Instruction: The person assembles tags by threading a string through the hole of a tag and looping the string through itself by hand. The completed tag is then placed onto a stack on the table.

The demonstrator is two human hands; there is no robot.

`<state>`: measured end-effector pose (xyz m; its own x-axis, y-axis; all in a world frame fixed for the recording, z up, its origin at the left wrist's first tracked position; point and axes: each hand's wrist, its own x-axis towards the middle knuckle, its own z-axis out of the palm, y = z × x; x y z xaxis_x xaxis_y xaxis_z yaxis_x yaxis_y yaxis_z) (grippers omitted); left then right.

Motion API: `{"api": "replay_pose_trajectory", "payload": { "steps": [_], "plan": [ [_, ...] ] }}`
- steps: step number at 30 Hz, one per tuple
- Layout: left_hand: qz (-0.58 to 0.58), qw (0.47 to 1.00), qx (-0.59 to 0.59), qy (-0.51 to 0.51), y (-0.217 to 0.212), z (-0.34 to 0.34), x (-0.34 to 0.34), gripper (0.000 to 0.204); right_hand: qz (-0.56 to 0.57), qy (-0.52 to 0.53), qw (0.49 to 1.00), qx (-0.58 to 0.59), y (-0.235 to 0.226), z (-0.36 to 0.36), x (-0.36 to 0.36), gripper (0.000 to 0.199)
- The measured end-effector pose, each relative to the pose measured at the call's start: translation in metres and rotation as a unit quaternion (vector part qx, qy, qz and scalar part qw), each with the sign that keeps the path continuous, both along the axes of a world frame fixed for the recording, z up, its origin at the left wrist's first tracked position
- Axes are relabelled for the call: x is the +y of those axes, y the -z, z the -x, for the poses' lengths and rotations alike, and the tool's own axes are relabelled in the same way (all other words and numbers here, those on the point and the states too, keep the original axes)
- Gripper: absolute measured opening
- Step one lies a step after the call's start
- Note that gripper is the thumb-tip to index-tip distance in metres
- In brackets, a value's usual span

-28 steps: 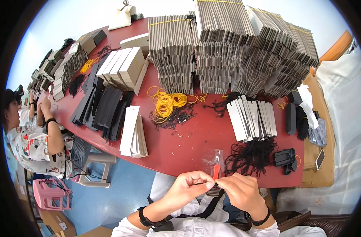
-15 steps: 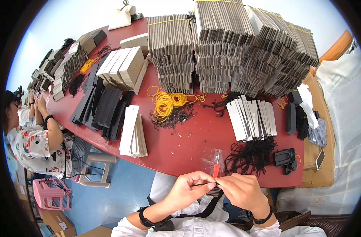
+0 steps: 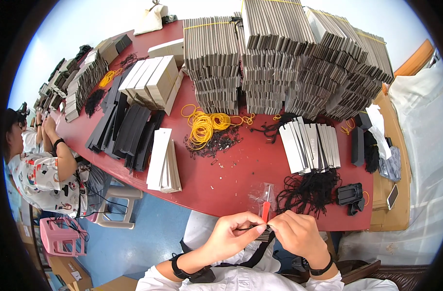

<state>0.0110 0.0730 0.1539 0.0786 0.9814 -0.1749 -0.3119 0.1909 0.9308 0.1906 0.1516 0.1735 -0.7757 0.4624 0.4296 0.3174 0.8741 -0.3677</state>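
My two hands meet just over the near table edge. A thin black cord [image 3: 246,227] runs under the fingers of my left hand [image 3: 233,236], which pinches it between thumb and fingertips. The fingers of my right hand [image 3: 297,234] are pressed together by the cord's end; the bit inside them is mostly hidden. Right behind the fingertips a narrow red piece [image 3: 265,211] stands upright at the table edge, with clear plastic [image 3: 264,194] around it. Beyond my right hand lies a tangled heap of black cords [image 3: 306,194], joined to a fanned row of pale cards [image 3: 311,145].
Tall stacks of grey boards [image 3: 274,63] fill the back of the red table [image 3: 221,186]. Yellow bands [image 3: 204,131] lie mid-table. White strips [image 3: 162,162] and black strips [image 3: 131,133] are at left. A black holder [image 3: 349,194] sits at right. Another person [image 3: 49,165] sits far left.
My right hand has shifted slightly right, and its fingertips have drawn a little apart from my left hand's. The left hand has barely moved.
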Motion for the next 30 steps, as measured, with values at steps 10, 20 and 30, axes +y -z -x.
{"api": "replay_pose_trajectory", "payload": {
  "steps": [10,20,30],
  "plan": [
    [-0.009,0.999,0.012,-0.044,0.003,-0.001,-0.001,0.012,0.131,0.014,0.985,0.112,0.007,0.004,-0.003,0.031],
    [0.014,0.998,-0.067,-0.010,0.010,0.006,0.005,0.012,0.168,0.014,0.977,0.131,0.023,-0.001,-0.004,0.028],
    [-0.009,0.998,-0.050,0.022,0.010,0.010,0.006,0.016,0.279,-0.023,0.958,0.064,0.017,-0.004,-0.005,0.018]
  ]
}}
